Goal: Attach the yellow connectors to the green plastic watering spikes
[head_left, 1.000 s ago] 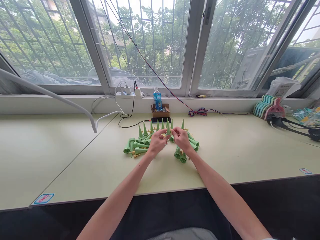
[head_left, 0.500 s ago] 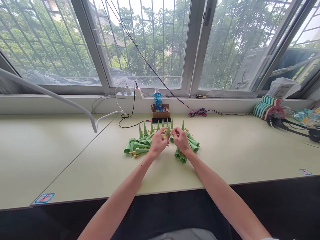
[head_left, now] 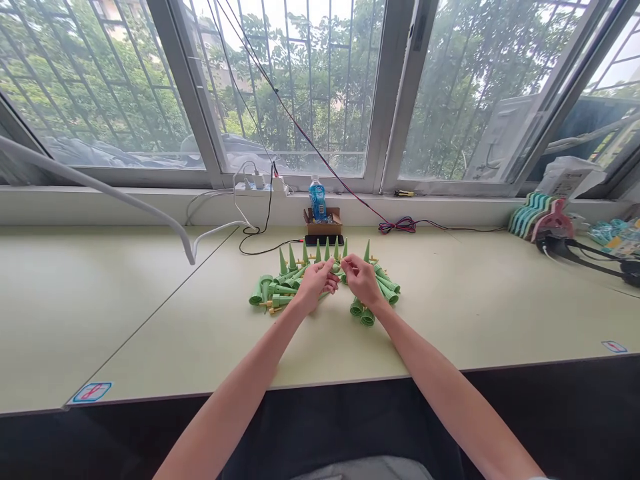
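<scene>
My left hand (head_left: 316, 279) is closed round a green plastic cone (head_left: 337, 268). The cone lies tipped over in the fingers, its wide end toward my right hand. Close beside it, my right hand (head_left: 362, 279) has thumb and forefinger pinched together at the cone's end; whatever is between them is too small to make out. Behind both hands stands a row of upright green cones (head_left: 318, 251). More green cones (head_left: 261, 291) lie on their sides to the left, with small yellow pieces (head_left: 274, 309) among them. Other cones (head_left: 367, 319) lie under and beside my right wrist.
A black phone (head_left: 324, 240) on a cable lies behind the cones, before a small cardboard box (head_left: 325, 228) with a blue bottle (head_left: 317, 199). A white curved arm (head_left: 125, 198) crosses the left. Hangers (head_left: 537, 217) and a black headband-like item (head_left: 585, 251) sit at right on the table (head_left: 475, 293).
The green cone in my left hand has turned from point-up to lying tilted, and the left fingers have rolled over with it. My right hand stays pinched in nearly the same spot.
</scene>
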The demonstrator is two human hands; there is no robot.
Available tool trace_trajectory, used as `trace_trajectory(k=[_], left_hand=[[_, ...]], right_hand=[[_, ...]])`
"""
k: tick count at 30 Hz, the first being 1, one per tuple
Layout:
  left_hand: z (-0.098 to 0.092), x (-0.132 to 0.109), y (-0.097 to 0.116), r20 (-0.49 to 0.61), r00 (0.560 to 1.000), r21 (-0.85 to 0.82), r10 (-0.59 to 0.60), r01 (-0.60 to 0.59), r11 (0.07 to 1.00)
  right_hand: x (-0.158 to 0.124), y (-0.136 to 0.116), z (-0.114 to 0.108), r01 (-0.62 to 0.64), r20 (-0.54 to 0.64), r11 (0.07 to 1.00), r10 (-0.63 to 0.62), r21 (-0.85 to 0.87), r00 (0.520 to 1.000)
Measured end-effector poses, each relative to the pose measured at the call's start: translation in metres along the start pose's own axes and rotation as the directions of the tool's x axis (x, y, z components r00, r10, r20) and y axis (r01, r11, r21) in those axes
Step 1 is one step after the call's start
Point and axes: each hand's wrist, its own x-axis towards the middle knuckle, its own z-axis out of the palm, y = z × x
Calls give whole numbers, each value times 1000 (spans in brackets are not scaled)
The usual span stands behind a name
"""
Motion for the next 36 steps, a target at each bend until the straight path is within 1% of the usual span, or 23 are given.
trace_trajectory(k=[4,8,12,16,21,24,27,31,36], left_hand=[[0,-1,0,10,1000,-1,23,-23,1000],[-1,-3,1,4,997,27,72,-72,997],[-1,-3,2,9,992,67,123,-123,990],[1,-4,0,6,982,147,190,-189,971],[1,-5,-3,57,949,274,312,-315,909],[1,-4,-6,65,929,348,364,-363,864],[1,-3,-9,60,910,429,410,-395,813],[1,-3,-10,59,886,505,460,-423,752],[1,-2,-11,32,866,539,499,-435,721]], right_hand=[[1,2,-1,-1,-4,1000,1,29,1000],[1,3,-2,10,-13,998,-9,58,1000],[2,5,-2,-18,-19,999,18,42,1000],[2,5,-3,-42,-36,999,42,7,998],[2,5,-4,-66,-47,997,64,-30,997],[3,5,-5,-86,-41,996,85,-26,996],[4,6,-4,-96,-42,995,96,-19,995],[4,6,-1,-73,-56,997,71,-17,996],[3,5,1,-37,-42,999,36,-23,998]])
